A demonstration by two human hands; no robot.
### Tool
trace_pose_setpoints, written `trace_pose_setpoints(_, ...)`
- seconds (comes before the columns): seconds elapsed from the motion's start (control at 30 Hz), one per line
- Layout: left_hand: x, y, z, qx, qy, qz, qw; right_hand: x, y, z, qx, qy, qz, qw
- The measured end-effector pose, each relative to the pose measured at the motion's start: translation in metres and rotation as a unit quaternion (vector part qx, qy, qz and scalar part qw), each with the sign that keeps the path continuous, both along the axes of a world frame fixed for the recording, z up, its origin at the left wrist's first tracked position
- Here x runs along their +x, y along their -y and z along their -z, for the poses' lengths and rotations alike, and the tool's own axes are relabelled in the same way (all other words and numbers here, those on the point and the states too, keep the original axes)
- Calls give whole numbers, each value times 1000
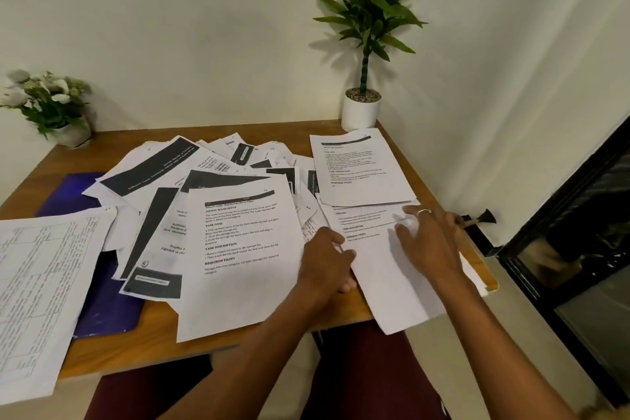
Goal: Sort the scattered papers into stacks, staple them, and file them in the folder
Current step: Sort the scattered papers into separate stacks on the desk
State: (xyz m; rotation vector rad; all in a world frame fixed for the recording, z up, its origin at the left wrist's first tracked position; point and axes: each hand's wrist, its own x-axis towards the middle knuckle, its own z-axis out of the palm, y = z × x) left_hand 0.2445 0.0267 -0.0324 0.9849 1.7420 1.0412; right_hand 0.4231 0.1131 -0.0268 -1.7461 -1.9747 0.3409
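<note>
Printed white papers [211, 181] lie scattered across the wooden table [44, 164]. A blue folder [109, 303] lies at the left, mostly buried under them. At the near right a sheet [392, 283] hangs over the table's front edge. My left hand [325, 261] grips that sheet's left edge, fingers curled under it. My right hand [429, 242] lies flat on top of it with fingers spread, a ring on one finger. Another text sheet [361, 167] lies just beyond at the far right. A large text sheet [242, 259] lies in the middle. No stapler can be seen.
A white pot with a tall green plant [361, 109] stands at the table's far right corner. A pot of white flowers [51, 106] stands at the far left. A table-printed sheet [37, 293] overhangs the near left edge. A dark glass door [579, 266] is at right.
</note>
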Motion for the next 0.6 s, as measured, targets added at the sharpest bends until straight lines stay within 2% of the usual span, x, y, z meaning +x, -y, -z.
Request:
trace_pose_setpoints(0.07,2,0,1,14,-27,15,999,-13,4,3,2,4,-67,998)
trace_pose_setpoints(0.13,-5,3,0,38,-117,13,992,-28,10,5,-2,6,-100,995)
trace_pose_setpoints(0.3,-74,30,-6,73,-290,-68,952,-74,29,3,-41,-74,-178,980)
trace_pose_setpoints(0.4,-130,50,0,-29,-390,-119,912,-106,38,6,-80,-90,-208,971)
trace_pose_setpoints(0.5,-164,65,0,-118,-372,-146,909,-131,44,10,-118,-94,-210,966)
trace_pose_setpoints(0.6,-180,69,5,-115,-312,-163,929,-146,45,10,-125,-95,-194,968)
